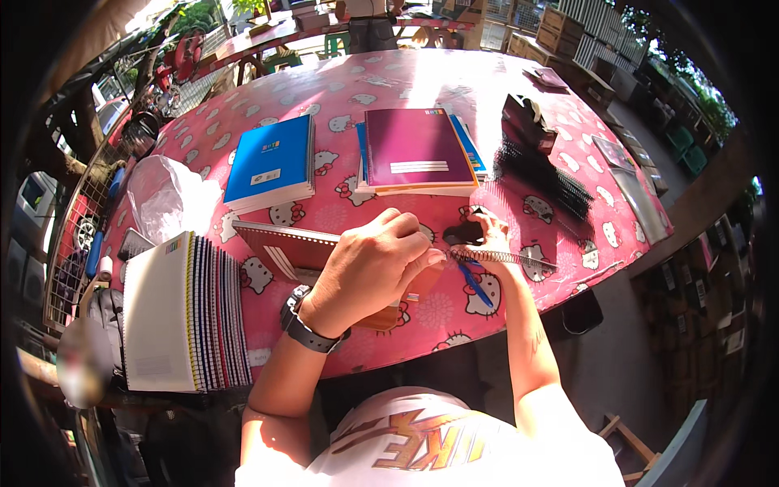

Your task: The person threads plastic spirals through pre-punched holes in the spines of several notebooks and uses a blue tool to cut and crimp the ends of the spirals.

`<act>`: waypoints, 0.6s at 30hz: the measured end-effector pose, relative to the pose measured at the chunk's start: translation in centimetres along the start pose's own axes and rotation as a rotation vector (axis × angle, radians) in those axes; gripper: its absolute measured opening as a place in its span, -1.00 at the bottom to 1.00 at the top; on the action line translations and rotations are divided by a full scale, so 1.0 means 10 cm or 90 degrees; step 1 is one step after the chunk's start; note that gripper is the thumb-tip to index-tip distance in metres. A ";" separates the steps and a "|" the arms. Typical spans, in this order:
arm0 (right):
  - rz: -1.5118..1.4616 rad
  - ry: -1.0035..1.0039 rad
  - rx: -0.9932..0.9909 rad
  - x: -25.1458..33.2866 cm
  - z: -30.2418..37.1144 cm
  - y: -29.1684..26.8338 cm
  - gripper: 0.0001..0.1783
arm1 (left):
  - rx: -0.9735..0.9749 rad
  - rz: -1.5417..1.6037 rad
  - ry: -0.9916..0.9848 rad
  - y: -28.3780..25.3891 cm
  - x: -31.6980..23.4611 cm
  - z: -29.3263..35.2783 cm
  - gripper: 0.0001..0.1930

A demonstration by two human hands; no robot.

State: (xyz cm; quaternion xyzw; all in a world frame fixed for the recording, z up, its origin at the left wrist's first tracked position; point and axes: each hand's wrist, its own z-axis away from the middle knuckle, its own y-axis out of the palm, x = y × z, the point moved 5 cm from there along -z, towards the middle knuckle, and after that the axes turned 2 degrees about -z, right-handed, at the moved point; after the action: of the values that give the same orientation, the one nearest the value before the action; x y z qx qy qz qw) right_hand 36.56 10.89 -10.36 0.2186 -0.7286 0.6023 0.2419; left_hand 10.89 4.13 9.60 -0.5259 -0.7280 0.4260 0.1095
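My left hand [381,260], with a dark watch on its wrist, is closed over an unbound notebook [284,242] with a maroon cover and a row of punched holes. From beside its fingertips a dark spiral wire coil [519,258] runs rightward across my right wrist. My right hand [493,237] curls around a small black object [464,234] on the table; its kind is partly hidden by my fingers. A slim blue pen-like thing [484,286] lies just below. Under my left hand sits a brown-orange item [380,318], mostly covered.
Spiral-bound notebooks [158,316] stack at the left near a clear plastic bag [166,199]. Blue notebooks [272,158] and a purple-topped pile [418,150] lie farther back. Black coils [544,178] heap at the right on the pink patterned tablecloth [341,77]. A person [369,20] stands beyond.
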 end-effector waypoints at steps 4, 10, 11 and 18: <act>-0.029 -0.024 -0.033 0.02 -0.01 -0.02 -0.05 | 0.010 0.053 0.002 0.01 0.01 0.02 -0.80; -0.027 0.002 -0.027 0.04 0.03 -0.02 -0.09 | -0.066 -0.038 0.037 0.05 0.03 0.03 -0.81; -0.027 0.007 -0.025 0.06 0.04 -0.02 -0.10 | -0.065 -0.039 0.040 0.05 0.03 0.03 -0.81; 0.083 -0.011 0.021 0.25 -0.01 -0.08 -0.16 | -0.090 -0.021 -0.009 0.07 0.05 0.04 -0.93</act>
State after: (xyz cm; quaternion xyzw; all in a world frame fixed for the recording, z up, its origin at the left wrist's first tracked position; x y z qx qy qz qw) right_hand 35.10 10.75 -8.19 0.1798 -0.7334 0.6266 0.1926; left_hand 10.89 4.47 8.71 -0.5175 -0.7654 0.3754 0.0742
